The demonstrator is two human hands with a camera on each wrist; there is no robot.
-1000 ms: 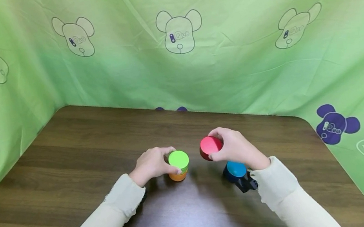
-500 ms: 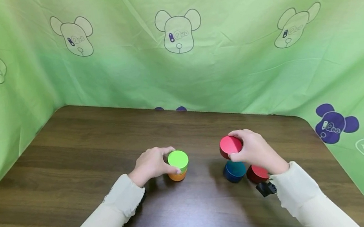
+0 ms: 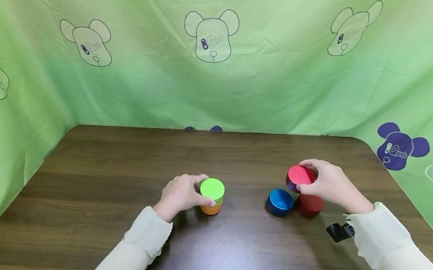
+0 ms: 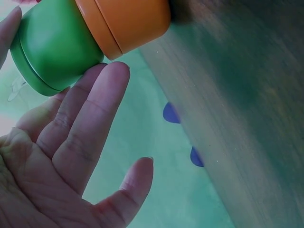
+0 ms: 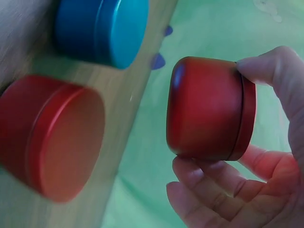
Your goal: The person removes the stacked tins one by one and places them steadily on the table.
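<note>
My left hand (image 3: 178, 195) grips a green round tin (image 3: 212, 190) between thumb and fingers. That tin sits on top of an orange tin (image 3: 212, 209); the left wrist view shows the green tin (image 4: 57, 45) meeting the orange tin (image 4: 135, 23) end to end. On the right, my right hand (image 3: 330, 184) pinches a bright red lidded tin (image 3: 300, 175) and holds it up off the table. Below it stands a darker red tin (image 3: 310, 206), partly covered by the hand. A blue tin (image 3: 280, 202) stands just left of that one. All the lids look closed.
The brown wooden table (image 3: 120, 169) has rounded far corners. A green printed cloth (image 3: 275, 74) hangs as a wall behind it and at both sides. A black wrist device (image 3: 340, 231) juts out by my right sleeve.
My right hand has carried the bright red tin rightward, past the blue tin to over the darker red one. The blue and darker red tins have come into view. My left hand stays put.
</note>
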